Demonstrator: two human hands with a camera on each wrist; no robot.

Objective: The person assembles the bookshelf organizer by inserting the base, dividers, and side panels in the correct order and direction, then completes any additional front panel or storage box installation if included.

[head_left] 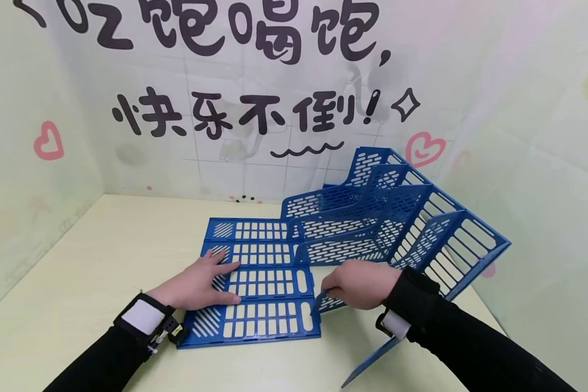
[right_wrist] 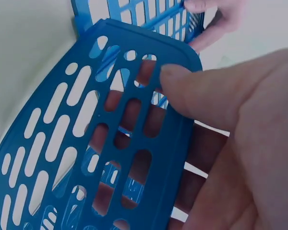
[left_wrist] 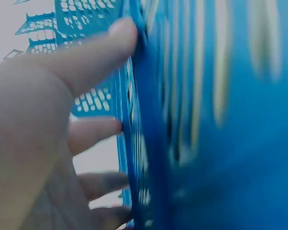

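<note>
A blue plastic file rack (head_left: 463, 215) lies with its slotted compartments spread over the table. My left hand (head_left: 201, 280) rests on its flat panel of joined grid strips (head_left: 316, 326), fingers spread, thumb toward the near strip. In the left wrist view the fingertips touch the blue panel edge. My right hand (head_left: 365, 283) pinches the front corner of a perforated divider (right_wrist: 165, 158), thumb on one face and fingers behind it. That divider's end stands close against the right end of the nearest strip. Its rear part is hidden behind my hand and forearm.
Several more dividers (head_left: 301, 255) stand between the strips and the slotted back. A blue panel edge (head_left: 367, 363) slants toward the near side beneath my right wrist. A printed curtain (head_left: 235, 179) hangs behind the pale table (head_left: 98, 245).
</note>
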